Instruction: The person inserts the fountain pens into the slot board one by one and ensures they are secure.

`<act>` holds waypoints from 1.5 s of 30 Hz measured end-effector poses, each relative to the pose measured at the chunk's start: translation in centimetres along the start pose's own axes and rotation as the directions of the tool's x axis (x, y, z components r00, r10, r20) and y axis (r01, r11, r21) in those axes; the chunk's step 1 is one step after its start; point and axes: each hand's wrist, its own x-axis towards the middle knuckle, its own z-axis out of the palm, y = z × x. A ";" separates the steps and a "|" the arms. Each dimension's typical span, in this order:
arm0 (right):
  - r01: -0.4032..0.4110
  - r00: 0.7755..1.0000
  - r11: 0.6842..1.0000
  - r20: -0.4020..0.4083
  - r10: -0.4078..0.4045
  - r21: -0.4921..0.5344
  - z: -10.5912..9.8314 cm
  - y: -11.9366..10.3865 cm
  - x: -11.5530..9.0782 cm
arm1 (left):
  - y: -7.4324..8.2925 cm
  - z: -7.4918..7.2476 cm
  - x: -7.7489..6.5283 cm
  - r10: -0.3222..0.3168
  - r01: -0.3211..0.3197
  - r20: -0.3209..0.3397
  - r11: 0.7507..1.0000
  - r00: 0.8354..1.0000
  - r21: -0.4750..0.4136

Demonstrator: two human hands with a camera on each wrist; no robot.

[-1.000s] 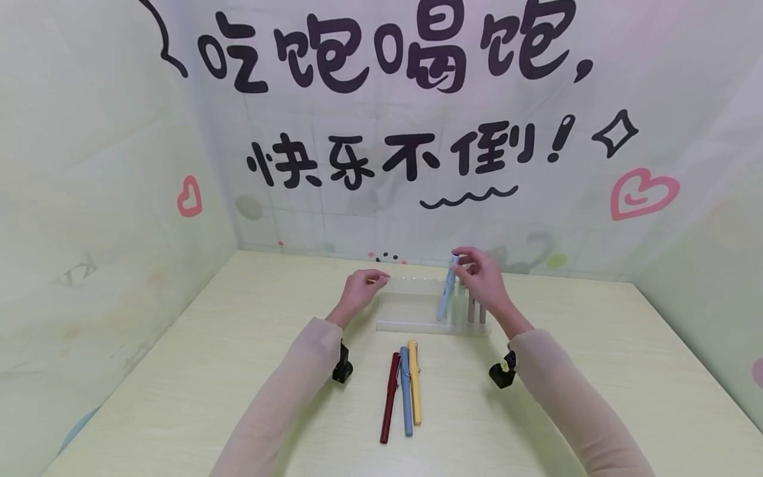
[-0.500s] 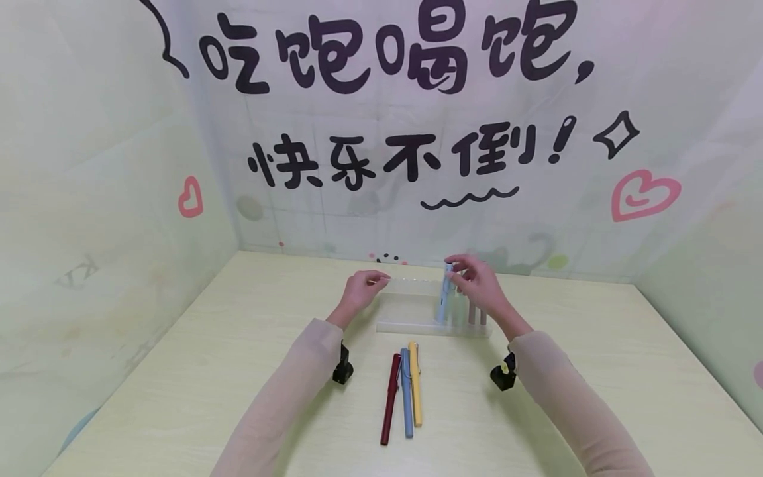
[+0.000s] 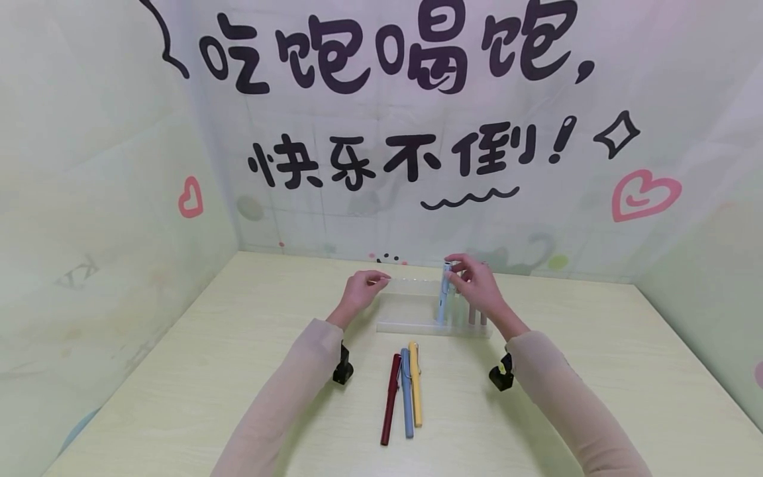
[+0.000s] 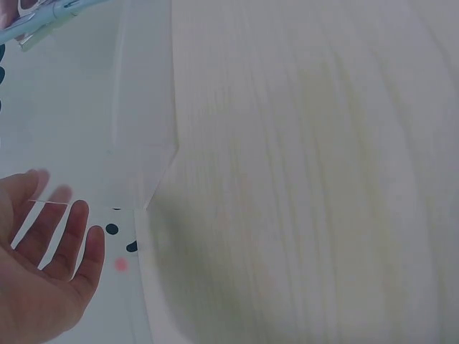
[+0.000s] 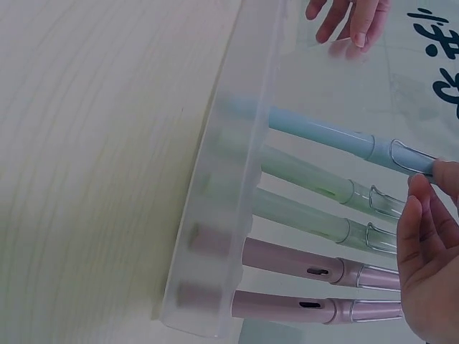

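Note:
My left hand (image 3: 360, 289) pinches the upper left corner of a clear pen rack (image 3: 408, 306); in the left wrist view its fingers (image 4: 75, 240) are at the panel's edge. A light blue pen (image 3: 444, 301) stands nearly upright in the rack, its lower end behind the frosted bottom rail (image 5: 233, 143). My right hand (image 3: 479, 285) pinches that pen at its clip end, thumb against fingers. Beside it in the right wrist view are two light green pens (image 5: 301, 215) and two dusty pink pens (image 5: 287, 261), set in a row, their top ends partly hidden by the hand.
On the table in front of the rack lie a dark red pen (image 3: 390, 401), a blue pen (image 3: 407, 394) and a yellow pen (image 3: 416, 384), close together. Behind the rack rises a printed cloth backdrop (image 3: 381, 218). Black wrist cameras sit under both wrists.
My right hand has come slightly left and down, bringing the light blue pen from a slant to nearly upright in the rack. The left hand stays at the rack's corner.

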 end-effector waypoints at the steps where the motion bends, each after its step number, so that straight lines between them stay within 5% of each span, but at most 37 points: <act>1: 0.000 1.000 1.000 -0.006 0.000 -0.015 0.1 0.0 0.0 | 0.0 0.0 0.0 0.004 -0.004 0.000 1.000 1.000 0.001; 11: 0.005 1.000 0.991 -0.030 -0.009 -0.132 0.2 -0.1 0.4 | -0.1 0.1 0.0 0.009 -0.009 -0.003 1.000 1.000 0.004; 45: -0.011 0.999 0.977 -0.054 0.000 -0.214 0.6 0.6 1.4 | 0.0 0.0 -0.2 0.022 -0.022 0.003 1.000 1.000 -0.012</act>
